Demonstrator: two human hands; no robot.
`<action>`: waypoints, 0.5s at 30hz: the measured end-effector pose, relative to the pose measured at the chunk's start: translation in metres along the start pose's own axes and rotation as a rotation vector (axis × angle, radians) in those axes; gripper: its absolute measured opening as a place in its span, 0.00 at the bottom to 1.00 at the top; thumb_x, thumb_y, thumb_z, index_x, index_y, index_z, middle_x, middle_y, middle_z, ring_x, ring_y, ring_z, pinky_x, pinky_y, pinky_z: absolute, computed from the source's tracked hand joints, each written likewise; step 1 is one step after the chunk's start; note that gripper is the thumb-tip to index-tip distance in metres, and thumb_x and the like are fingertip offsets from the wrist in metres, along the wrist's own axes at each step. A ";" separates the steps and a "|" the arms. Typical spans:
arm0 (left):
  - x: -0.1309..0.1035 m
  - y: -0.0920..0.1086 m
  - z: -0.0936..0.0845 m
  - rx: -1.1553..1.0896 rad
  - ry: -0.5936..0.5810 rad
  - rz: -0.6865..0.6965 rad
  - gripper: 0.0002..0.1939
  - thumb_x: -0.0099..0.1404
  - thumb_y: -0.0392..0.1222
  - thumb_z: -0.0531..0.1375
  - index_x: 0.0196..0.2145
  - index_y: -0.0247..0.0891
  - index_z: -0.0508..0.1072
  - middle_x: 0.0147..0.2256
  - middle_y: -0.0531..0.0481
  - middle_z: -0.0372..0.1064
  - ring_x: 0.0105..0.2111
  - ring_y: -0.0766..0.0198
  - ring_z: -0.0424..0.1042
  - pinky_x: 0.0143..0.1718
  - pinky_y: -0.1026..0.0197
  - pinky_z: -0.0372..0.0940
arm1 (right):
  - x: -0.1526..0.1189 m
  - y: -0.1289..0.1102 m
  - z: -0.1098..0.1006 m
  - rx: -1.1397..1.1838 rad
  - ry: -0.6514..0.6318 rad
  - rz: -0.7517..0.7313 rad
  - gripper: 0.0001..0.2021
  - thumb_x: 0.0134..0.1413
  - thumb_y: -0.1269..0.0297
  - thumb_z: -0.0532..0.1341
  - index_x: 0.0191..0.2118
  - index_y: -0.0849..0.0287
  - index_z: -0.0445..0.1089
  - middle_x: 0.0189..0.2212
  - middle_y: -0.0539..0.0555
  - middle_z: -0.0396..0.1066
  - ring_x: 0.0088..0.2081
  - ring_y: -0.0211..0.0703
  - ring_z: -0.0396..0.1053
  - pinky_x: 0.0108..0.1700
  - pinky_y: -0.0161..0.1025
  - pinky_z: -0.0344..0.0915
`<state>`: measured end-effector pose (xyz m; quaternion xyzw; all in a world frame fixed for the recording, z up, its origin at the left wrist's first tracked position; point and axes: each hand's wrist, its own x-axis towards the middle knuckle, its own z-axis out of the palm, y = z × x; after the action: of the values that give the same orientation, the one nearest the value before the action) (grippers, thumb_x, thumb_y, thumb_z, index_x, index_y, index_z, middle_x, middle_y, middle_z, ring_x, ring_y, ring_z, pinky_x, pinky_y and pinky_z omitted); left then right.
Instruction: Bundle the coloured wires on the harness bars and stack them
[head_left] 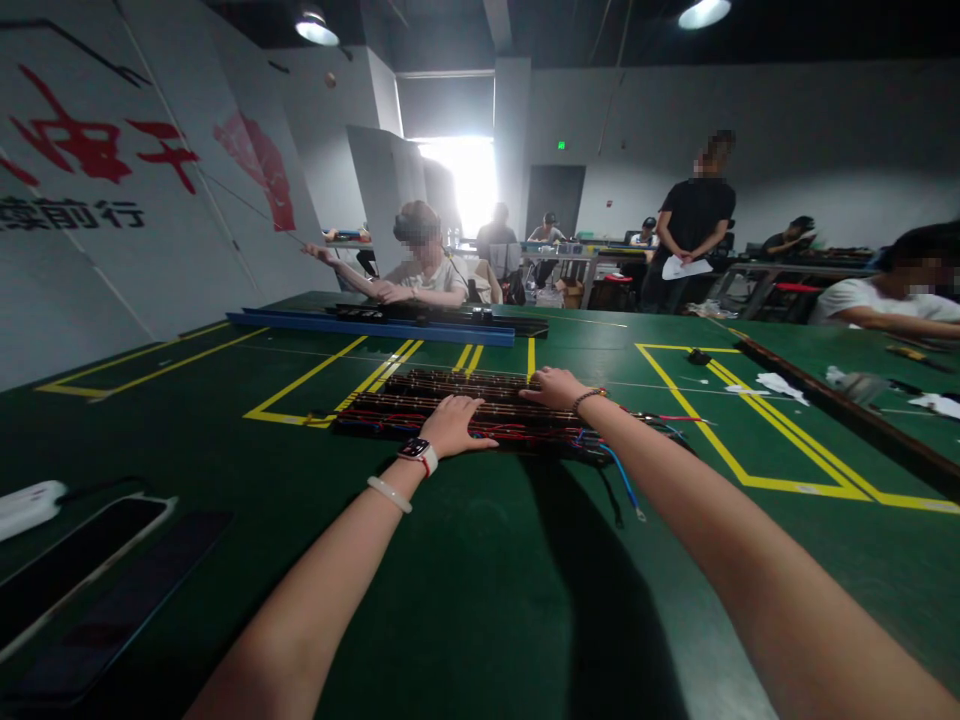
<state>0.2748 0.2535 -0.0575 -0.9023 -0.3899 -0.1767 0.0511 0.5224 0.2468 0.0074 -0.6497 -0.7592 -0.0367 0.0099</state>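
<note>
A row of long dark strips (pixel 405 402) lies side by side across the green table, with red and blue wires along its near side. My left hand (pixel 452 425) rests on the near strips, thumb spread away from the fingers. On the far right part of the same row is my right hand (pixel 559 388), its fingers bent over the strips and the thumb a little apart. Loose wires stick out at the right end, among them a blue wire (pixel 622 475) with a metal lug. My hands hide the strips beneath them.
Yellow tape (pixel 739 470) marks boxes on the table (pixel 450 580). Phones (pixel 135 600) and a white plug-like device (pixel 30 508) lie at left. A blue rail (pixel 375 328) lies at the far edge, where a person sits; a long brown strip (pixel 847 410) lies at right.
</note>
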 end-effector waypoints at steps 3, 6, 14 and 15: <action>0.000 0.000 0.000 0.001 0.003 0.000 0.46 0.51 0.74 0.52 0.55 0.36 0.63 0.52 0.40 0.64 0.52 0.49 0.61 0.57 0.49 0.51 | 0.024 -0.005 0.018 0.028 -0.012 0.018 0.35 0.56 0.36 0.47 0.54 0.64 0.62 0.52 0.66 0.63 0.52 0.57 0.62 0.50 0.46 0.57; 0.000 0.000 0.000 0.005 0.003 0.012 0.46 0.51 0.74 0.52 0.55 0.36 0.63 0.51 0.40 0.64 0.51 0.50 0.62 0.56 0.49 0.52 | 0.036 -0.004 0.033 0.058 -0.019 0.015 0.39 0.53 0.33 0.47 0.58 0.62 0.58 0.55 0.65 0.61 0.54 0.56 0.60 0.53 0.45 0.55; 0.000 -0.001 0.006 0.013 0.019 0.000 0.45 0.50 0.74 0.53 0.55 0.37 0.63 0.51 0.41 0.64 0.51 0.51 0.61 0.56 0.50 0.51 | 0.036 -0.002 0.048 0.093 0.023 0.027 0.37 0.53 0.33 0.47 0.59 0.57 0.57 0.56 0.62 0.61 0.55 0.57 0.57 0.55 0.49 0.51; 0.000 -0.001 0.006 0.010 0.017 0.004 0.45 0.51 0.74 0.52 0.55 0.37 0.63 0.51 0.41 0.64 0.51 0.51 0.61 0.56 0.50 0.51 | 0.035 -0.001 0.048 0.097 0.027 0.029 0.37 0.53 0.33 0.47 0.59 0.57 0.57 0.55 0.62 0.61 0.55 0.57 0.57 0.55 0.49 0.51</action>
<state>0.2756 0.2558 -0.0627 -0.9012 -0.3886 -0.1823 0.0594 0.5171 0.2841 -0.0379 -0.6588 -0.7505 -0.0085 0.0523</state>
